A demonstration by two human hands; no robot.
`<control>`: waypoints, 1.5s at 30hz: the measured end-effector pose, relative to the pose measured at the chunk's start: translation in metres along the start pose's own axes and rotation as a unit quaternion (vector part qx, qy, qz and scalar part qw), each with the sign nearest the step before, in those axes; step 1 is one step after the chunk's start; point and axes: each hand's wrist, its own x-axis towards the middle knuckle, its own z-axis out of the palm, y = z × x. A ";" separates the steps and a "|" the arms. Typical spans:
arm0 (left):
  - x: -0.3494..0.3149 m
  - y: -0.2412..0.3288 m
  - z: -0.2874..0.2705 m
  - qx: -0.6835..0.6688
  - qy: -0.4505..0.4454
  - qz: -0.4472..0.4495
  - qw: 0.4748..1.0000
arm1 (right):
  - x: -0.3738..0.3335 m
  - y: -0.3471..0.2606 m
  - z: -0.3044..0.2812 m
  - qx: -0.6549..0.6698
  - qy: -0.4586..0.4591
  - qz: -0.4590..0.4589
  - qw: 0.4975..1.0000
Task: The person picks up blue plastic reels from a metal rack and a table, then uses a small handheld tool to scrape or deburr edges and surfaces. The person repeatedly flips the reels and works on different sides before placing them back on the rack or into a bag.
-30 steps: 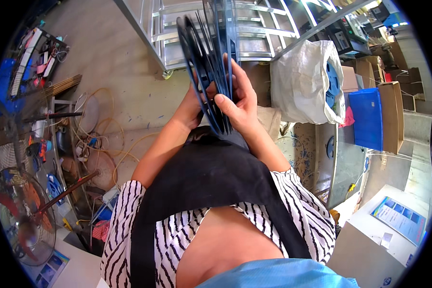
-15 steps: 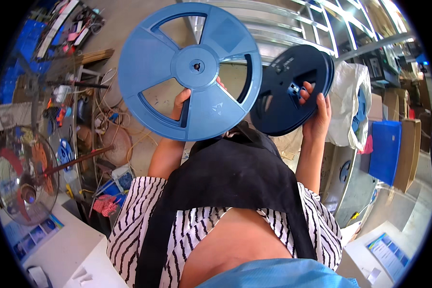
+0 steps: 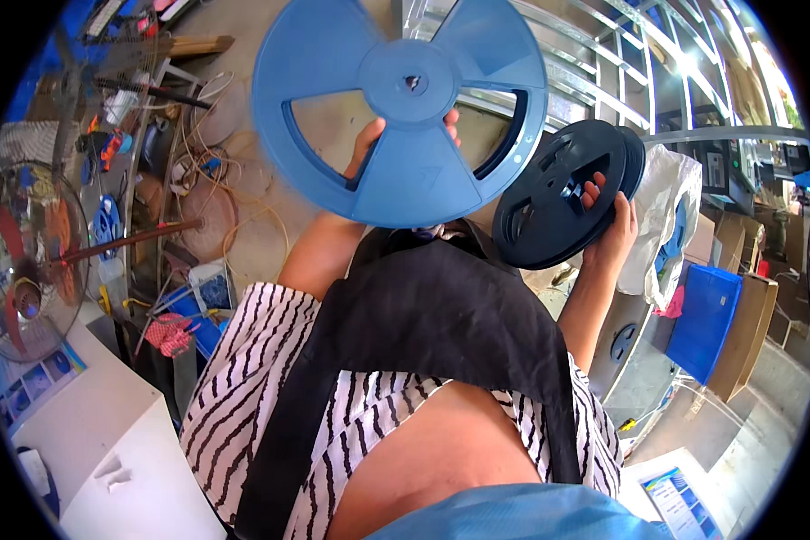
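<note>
A large blue plastic reel faces me, raised in front of the black apron, its top edge cut off by the picture. My left hand grips it from behind; the thumb comes through one cut-out and fingertips show at another. To the right, my right hand is closed on a smaller black reel, its fingers reaching into an opening of the flange. The black reel is tilted and partly behind the blue one's edge. The left palm is hidden by the blue reel.
A metal frame rack stands beyond the reels. On the right are a white sack with blue reels in it, a blue panel and cardboard. A fan, loose cables and a white table are at left.
The view has shifted. The blue reel sits higher and further right in the picture and is turned a little. The black reel is slightly lower and further right, still held.
</note>
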 end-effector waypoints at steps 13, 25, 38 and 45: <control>0.004 0.006 -0.005 -0.095 -0.056 -0.004 0.994 | 0.005 -0.017 -0.084 0.186 -0.008 -0.085 0.979; -0.027 0.057 -0.030 0.005 -0.091 0.003 0.996 | 0.015 -0.033 -0.088 0.554 -0.265 -0.002 0.790; -0.015 0.023 0.028 0.026 0.150 0.017 0.988 | 0.036 -0.027 -0.063 0.586 -0.207 0.025 0.783; 0.003 0.014 0.031 0.104 0.223 -0.020 0.969 | 0.024 -0.038 -0.050 0.522 -0.256 -0.010 0.814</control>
